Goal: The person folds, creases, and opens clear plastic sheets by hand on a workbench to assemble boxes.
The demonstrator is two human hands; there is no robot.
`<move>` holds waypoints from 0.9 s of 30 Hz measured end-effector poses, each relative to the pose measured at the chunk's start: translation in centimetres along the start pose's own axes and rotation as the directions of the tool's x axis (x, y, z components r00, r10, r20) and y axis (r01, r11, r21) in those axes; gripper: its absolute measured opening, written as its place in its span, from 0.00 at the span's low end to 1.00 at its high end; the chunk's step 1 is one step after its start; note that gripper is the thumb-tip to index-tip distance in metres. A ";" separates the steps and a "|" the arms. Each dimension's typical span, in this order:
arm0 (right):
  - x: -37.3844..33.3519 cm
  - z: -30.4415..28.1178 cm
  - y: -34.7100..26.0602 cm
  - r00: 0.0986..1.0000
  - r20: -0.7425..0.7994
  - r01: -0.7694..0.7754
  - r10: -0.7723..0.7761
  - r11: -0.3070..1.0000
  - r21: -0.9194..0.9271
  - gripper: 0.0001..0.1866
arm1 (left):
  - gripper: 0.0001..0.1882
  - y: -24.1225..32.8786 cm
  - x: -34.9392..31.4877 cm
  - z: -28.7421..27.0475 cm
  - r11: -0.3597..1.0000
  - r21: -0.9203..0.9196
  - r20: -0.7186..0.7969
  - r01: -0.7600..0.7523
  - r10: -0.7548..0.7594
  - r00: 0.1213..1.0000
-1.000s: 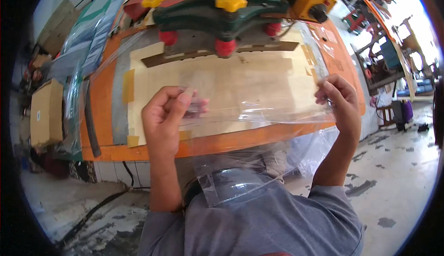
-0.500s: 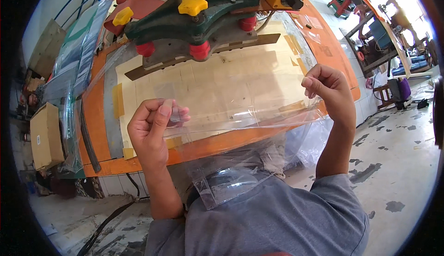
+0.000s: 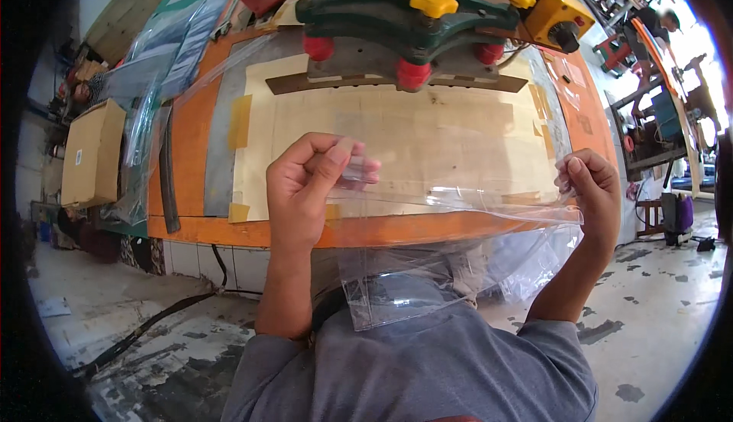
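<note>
Two pinches: left hand (image 3: 301,189) and right hand (image 3: 599,185) are raised well apart, thumb closed against forefinger on each, other fingers loosely curled.
Left grip: film caught between thumb and fingertips.
Right grip: fingertips on the sheet's other end; how much film they have is hard to tell.
Clear plastic sheet (image 3: 473,202): stretched between the hands and drooping below them; a gentle, even outward pull should flatten the ripples, while a hard tug could crease it.
Upper edge: seems to dip toward the right hand; lifting that side slightly would likely level it.
Hanging part: falls below the hands, over the grey shirt (image 3: 427,376); best kept free of cloth folds.
Table (image 3: 217,229): orange, its near edge just beneath the hands.
Pale board (image 3: 328,109): on the table, ahead of the hands; its tape (image 3: 239,120) patches could snag film.
Metal bar (image 3: 286,84): farther ahead, above the board; fingers are best kept clear of it.
Green machine head (image 3: 363,17): beyond the bar, yellow control box (image 3: 556,11) ahead of the right hand.
</note>
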State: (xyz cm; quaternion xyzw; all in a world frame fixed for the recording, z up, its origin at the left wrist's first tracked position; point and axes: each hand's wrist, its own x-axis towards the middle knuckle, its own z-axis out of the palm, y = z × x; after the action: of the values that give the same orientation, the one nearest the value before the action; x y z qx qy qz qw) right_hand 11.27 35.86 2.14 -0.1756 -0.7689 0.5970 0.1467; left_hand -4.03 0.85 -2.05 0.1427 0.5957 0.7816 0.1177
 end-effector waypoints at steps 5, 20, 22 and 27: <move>0.4 0.8 0.0 0.998 -0.054 0.010 -0.011 1.000 -0.012 0.12 | 0.10 -0.3 -0.1 -0.1 0.999 -0.035 0.021 -0.016 0.017 1.000; 1.6 2.5 2.1 0.982 -0.159 0.082 -0.105 0.986 -0.145 0.11 | 0.10 -1.2 0.5 -0.9 0.966 0.257 0.013 -0.011 0.008 1.000; 2.8 3.1 3.1 0.988 -0.130 0.063 -0.085 0.984 -0.168 0.12 | 0.09 -2.4 1.3 -1.9 0.919 0.390 -0.016 0.055 -0.053 0.998; 5.6 5.3 5.9 0.997 -0.052 0.036 -0.055 0.946 -0.322 0.13 | 0.10 -4.8 2.9 -3.5 0.726 0.687 -0.038 0.030 -0.006 0.999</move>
State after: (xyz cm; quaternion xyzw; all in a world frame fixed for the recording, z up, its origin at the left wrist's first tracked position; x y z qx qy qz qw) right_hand 4.54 35.08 -4.82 -0.1970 -0.8548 0.4551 0.1530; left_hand -7.95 0.01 -7.34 0.1574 0.8458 0.5068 0.0544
